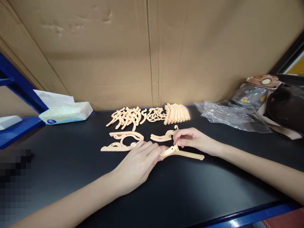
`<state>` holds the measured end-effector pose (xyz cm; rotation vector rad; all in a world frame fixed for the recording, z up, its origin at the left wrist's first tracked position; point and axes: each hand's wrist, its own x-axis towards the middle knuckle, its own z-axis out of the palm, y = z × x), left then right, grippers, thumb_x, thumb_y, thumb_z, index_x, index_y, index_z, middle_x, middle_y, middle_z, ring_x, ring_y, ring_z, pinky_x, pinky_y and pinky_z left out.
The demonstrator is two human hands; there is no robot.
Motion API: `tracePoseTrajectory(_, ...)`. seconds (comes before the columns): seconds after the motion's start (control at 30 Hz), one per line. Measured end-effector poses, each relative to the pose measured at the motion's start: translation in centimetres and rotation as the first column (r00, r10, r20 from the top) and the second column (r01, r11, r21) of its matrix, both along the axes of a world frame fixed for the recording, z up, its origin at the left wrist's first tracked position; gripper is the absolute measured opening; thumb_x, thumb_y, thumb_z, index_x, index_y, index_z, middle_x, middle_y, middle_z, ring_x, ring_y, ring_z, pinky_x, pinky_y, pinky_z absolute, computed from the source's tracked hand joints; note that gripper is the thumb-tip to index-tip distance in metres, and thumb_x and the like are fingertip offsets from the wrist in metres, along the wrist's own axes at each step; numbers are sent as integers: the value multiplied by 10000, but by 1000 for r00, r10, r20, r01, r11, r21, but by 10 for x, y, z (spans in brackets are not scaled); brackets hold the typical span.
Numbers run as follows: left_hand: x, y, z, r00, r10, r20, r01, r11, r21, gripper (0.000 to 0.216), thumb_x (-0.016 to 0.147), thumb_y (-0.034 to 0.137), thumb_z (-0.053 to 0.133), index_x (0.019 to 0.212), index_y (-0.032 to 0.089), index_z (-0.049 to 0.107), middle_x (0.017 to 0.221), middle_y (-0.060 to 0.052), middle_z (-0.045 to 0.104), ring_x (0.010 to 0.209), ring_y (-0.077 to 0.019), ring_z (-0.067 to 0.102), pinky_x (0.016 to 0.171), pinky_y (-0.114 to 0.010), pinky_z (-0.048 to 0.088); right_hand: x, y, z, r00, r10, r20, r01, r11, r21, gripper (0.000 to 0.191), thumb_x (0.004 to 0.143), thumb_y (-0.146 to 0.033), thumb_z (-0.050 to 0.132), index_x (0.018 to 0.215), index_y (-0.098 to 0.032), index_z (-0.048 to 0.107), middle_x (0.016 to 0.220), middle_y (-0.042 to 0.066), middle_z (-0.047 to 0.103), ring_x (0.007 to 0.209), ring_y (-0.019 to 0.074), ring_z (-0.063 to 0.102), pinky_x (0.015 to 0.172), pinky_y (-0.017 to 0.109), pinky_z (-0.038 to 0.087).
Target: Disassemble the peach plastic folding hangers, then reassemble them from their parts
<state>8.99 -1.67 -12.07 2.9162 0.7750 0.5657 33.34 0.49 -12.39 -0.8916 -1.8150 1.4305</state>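
Observation:
A peach plastic hanger arm (187, 154) lies on the black table (71, 164) between my hands. My left hand (139, 164) rests palm down with its fingertips pinched on the hanger's left end. My right hand (192, 139) pinches the small hook joint at the hanger's middle. Just behind my hands lie loose hanger pieces: two curved ones (122, 141) on the left and one (162, 136) near my right fingers.
Rows of more peach hanger parts (147, 115) lie at the table's back by a cardboard wall. A tissue pack (66, 112) sits far left on a blue shelf frame. Crumpled clear plastic (228, 117), a lidded bottle (254, 93) and a dark bag (285, 106) crowd the right.

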Motion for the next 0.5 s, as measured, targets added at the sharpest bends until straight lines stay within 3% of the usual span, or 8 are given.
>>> tracePoseTrajectory(0.3, -1, 1, -2, 1000, -18, 3, 18, 996, 87, 259, 965, 154, 321, 1136, 161, 516, 815, -24, 571, 715, -157, 481, 697, -289, 363, -2, -1, 1, 998, 3, 69, -4, 1000, 10, 225, 802, -378, 633, 742, -162, 604, 704, -21, 546, 667, 106, 484, 670, 251, 399)
tracePoseTrajectory(0.5, 2, -3, 1, 992, -80, -99, 98, 976, 192, 271, 957, 140, 364, 1185, 146, 509, 786, -18, 582, 712, -159, 495, 630, -286, 344, -2, -2, 0, 990, -18, 140, 7, 997, 80, 236, 811, -377, 628, 733, -155, 607, 700, -15, 551, 667, 110, 475, 636, 250, 369)
